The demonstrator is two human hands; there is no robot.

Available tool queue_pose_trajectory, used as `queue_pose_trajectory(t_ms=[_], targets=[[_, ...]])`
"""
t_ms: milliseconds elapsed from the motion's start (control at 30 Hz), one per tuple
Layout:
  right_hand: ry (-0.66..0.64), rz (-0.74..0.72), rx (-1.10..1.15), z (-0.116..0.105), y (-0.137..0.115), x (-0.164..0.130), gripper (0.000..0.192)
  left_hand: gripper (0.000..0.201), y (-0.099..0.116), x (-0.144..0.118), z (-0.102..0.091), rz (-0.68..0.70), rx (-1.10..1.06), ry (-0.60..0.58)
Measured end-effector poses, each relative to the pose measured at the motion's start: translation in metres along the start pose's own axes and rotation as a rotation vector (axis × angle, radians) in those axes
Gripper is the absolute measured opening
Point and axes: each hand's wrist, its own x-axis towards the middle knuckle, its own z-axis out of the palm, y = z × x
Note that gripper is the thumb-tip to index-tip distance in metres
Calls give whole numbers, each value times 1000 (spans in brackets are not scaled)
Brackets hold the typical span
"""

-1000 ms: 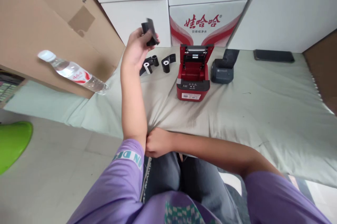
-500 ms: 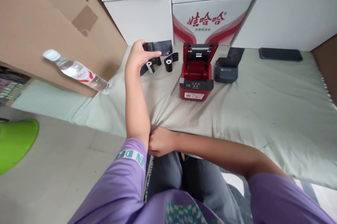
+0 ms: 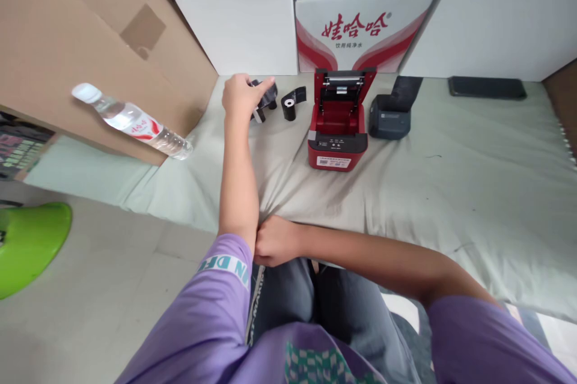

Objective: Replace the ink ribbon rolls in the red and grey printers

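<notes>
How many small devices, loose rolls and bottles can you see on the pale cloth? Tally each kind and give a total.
Printers: 2, red printer and dark grey printer
Rolls: 2 clear, one under the left hand, lone roll
Water bottle: 1
Phone: 1
Total: 6

left hand on black roll, red printer open

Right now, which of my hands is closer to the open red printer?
Left. Your left hand is out on the black rolls just left of the red printer; your right hand is back by your left elbow, near the bed edge.
</notes>
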Motion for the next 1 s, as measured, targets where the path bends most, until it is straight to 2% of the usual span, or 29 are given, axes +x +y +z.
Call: queue_pose_trajectory(t_ms=[133, 300, 400, 600, 767, 900, 1000], targets=[[8, -4, -2, 1, 0, 0, 34, 38, 5, -3, 17, -80, 138, 116], [31, -14, 4, 2, 2, 0, 33, 46, -3, -6, 42, -9, 337, 171], [41, -14, 7, 3, 2, 0, 32, 50, -4, -9, 49, -26, 427, 231], [50, -25, 6, 5, 2, 0, 33, 49, 5, -19, 54, -91, 339, 91], [64, -26, -9, 6, 2, 0, 32, 59, 5, -23, 56, -90, 331, 87], [62, -27, -5, 6, 2, 0, 33, 59, 6, -22, 51, -115, 366, 83], [64, -27, -3, 6, 2, 0, 34, 59, 10, -23, 46, -142, 390, 26]])
